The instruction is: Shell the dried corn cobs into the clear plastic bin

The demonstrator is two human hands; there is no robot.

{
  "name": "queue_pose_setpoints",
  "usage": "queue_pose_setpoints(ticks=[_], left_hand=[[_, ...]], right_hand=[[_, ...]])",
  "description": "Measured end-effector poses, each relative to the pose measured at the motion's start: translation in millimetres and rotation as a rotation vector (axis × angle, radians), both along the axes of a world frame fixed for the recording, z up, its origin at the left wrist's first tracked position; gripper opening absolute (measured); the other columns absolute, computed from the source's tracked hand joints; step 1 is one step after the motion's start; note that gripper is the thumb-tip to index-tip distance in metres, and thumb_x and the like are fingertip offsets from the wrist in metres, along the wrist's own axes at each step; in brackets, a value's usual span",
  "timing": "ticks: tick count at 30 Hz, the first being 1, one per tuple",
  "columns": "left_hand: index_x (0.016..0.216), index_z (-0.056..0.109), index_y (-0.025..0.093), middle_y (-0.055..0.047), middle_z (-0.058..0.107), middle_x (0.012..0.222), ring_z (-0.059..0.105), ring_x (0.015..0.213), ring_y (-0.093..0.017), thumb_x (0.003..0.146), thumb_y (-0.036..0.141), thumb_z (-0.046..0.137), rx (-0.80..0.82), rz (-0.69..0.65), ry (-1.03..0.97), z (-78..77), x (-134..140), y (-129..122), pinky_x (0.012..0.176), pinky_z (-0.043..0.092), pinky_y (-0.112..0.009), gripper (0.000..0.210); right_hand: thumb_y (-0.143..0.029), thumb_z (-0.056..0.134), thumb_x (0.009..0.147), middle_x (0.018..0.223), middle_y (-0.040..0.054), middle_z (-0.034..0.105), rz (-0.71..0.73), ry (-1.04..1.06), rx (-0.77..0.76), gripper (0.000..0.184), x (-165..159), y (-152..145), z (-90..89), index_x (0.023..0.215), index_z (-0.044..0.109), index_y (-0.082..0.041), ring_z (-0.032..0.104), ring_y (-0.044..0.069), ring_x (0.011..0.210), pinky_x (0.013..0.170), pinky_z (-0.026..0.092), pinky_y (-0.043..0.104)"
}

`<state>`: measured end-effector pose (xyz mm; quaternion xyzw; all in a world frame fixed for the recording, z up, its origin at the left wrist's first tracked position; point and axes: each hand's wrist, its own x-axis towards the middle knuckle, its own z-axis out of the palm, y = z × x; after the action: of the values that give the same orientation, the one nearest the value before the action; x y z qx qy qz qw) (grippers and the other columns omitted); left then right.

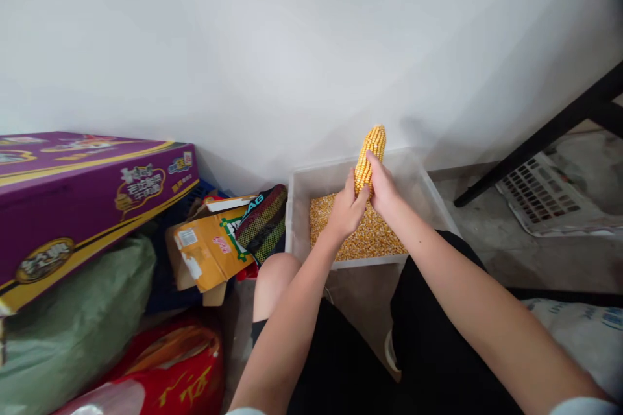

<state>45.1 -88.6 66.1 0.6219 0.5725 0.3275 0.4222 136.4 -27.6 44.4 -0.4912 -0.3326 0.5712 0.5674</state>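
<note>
A yellow ear of corn (370, 152) stands tilted above a pale plastic bin (298, 198), its top leaning slightly right. My left hand (347, 209) is closed round the lower left of the ear. On its right side my right hand (383, 185) grips it, with the thumb lying across the rows of kernels. The lowest end of the ear is hidden by my fingers. Beneath both hands, loose corn kernels (372, 237) cover the bottom of the bin.
At left a purple carton (92, 188) rests above a green sack (92, 318) and a red bag (180, 363). A flattened yellow box (214, 249) and a mesh bag (267, 224) lie beside the bin. To the right are a black leg (530, 149) and a white basket (549, 194). A white wall (292, 45) rises behind.
</note>
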Motion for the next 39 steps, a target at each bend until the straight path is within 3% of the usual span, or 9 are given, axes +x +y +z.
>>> queue_pose_setpoints(ticks=[10, 18, 30, 39], left_hand=[[0.143, 0.028, 0.025, -0.010, 0.056, 0.123, 0.060, 0.095, -0.022, 0.089, 0.045, 0.039, 0.108, 0.003, -0.043, 4.6, 0, -6, 0.076, 0.047, -0.033, 0.059], [0.136, 0.035, 0.026, -0.007, 0.063, 0.106, 0.061, 0.072, -0.015, 0.089, 0.046, 0.039, 0.072, 0.026, -0.116, 8.4, 4, -5, 0.064, 0.047, -0.028, 0.051], [0.134, 0.032, 0.027, -0.006, 0.060, 0.104, 0.056, 0.067, -0.012, 0.086, 0.035, 0.046, 0.056, -0.028, -0.375, 7.5, 8, -7, 0.056, 0.047, -0.024, 0.050], [0.125, 0.040, 0.026, -0.004, 0.061, 0.099, 0.057, 0.071, -0.013, 0.083, 0.028, 0.045, 0.025, 0.156, -0.384, 11.8, 17, -12, 0.053, 0.047, -0.022, 0.042]], right_hand=[[-0.064, 0.046, 0.077, 0.074, 0.0041, 0.052, -0.035, -0.003, 0.092, 0.054, -2, -12, 11.0, 0.112, 0.049, -0.023, 0.056, 0.021, 0.072, 0.055, 0.043, 0.032], [-0.058, 0.049, 0.078, 0.077, 0.0032, 0.049, -0.076, 0.019, 0.108, 0.049, -2, -18, 23.3, 0.113, 0.048, -0.023, 0.051, 0.018, 0.069, 0.055, 0.040, 0.029], [-0.057, 0.053, 0.076, 0.081, 0.0024, 0.049, -0.099, -0.001, 0.230, 0.046, 5, -30, 37.7, 0.106, 0.051, -0.023, 0.050, 0.016, 0.070, 0.057, 0.041, 0.028], [-0.057, 0.051, 0.078, 0.089, 0.0046, 0.051, -0.091, -0.094, 0.282, 0.049, 0, -33, 36.6, 0.114, 0.048, -0.023, 0.051, 0.017, 0.077, 0.062, 0.043, 0.030]])
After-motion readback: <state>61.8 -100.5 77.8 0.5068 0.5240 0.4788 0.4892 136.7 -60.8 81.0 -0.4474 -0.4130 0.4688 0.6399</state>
